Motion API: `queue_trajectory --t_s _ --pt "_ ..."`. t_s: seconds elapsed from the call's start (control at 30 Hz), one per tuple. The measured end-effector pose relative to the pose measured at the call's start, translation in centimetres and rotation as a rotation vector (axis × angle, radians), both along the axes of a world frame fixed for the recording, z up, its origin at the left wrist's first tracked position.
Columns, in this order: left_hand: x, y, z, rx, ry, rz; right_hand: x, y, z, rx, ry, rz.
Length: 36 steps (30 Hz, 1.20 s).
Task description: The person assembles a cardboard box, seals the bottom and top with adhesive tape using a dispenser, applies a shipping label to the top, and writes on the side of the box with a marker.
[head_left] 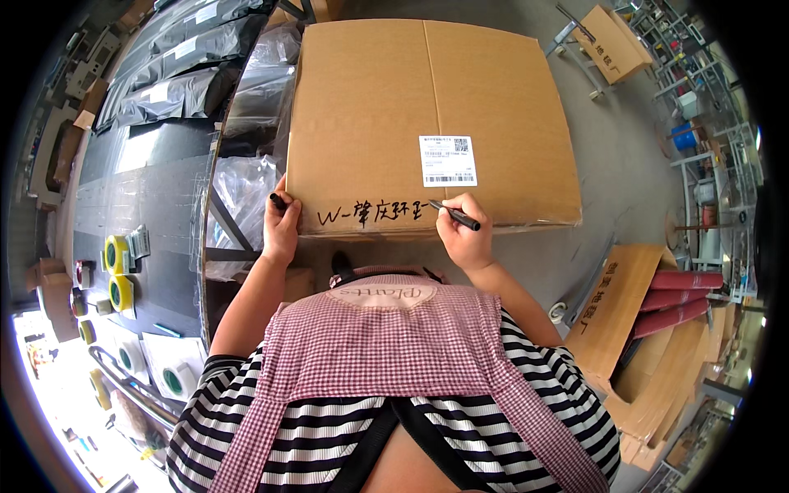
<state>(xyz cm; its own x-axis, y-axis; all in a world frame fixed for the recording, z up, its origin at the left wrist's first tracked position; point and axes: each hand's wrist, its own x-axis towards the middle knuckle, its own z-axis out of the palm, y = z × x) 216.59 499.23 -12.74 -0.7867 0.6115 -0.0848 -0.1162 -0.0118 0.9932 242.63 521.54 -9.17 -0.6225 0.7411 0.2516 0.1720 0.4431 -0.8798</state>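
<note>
Brown corrugated cardboard fills the upper middle of the view: a large closed carton [427, 123] lying flat in front of the person, its top flaps meeting along a centre seam. A white shipping label [448, 160] sits right of the seam, and a row of black handwritten marks [370, 215] runs along the near edge just below it.

The right hand [467, 234] is closed around a black marker pen [454, 215] in a writing grip, the tip touching the cardboard at the right end of the handwriting, just under the label's lower left corner. The left hand [282, 223] rests on the near left corner of the carton, fingers curled around a small black piece, seemingly the pen cap [278, 200], while the palm steadies the box.

Judging from this, writing well here means keeping the left hand pressed down so the carton does not slide, holding the tip at a steady angle, and keeping the line level with the marks already made while staying clear of the label and the box edge.

To the person's left a dark bench [148, 189] carries grey plastic mailer bags [177, 74] at its far end and rolls of tape [119, 271] nearer. To the right, flattened cartons [625, 304] and red tubes [682, 300] stand on the concrete floor [608, 172].
</note>
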Motion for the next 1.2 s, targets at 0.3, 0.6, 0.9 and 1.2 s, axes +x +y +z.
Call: queue_trajectory --t_s 0.3,0.6,0.9,1.2 --pt "0.0 -0.2 -0.5 0.003 -0.012 0.006 0.3 -0.3 0.0 0.004 0.016 0.092" --pt "0.0 0.0 -0.2 0.027 -0.010 0.004 0.3 -0.6 0.0 0.016 0.055 0.053" --pt "-0.2 -0.4 -0.2 -0.022 -0.065 0.017 0.6 -0.3 0.1 0.022 0.024 0.061" --pt "-0.2 -0.3 -0.2 -0.017 -0.040 0.012 0.5 -0.2 -0.4 0.034 0.057 0.009"
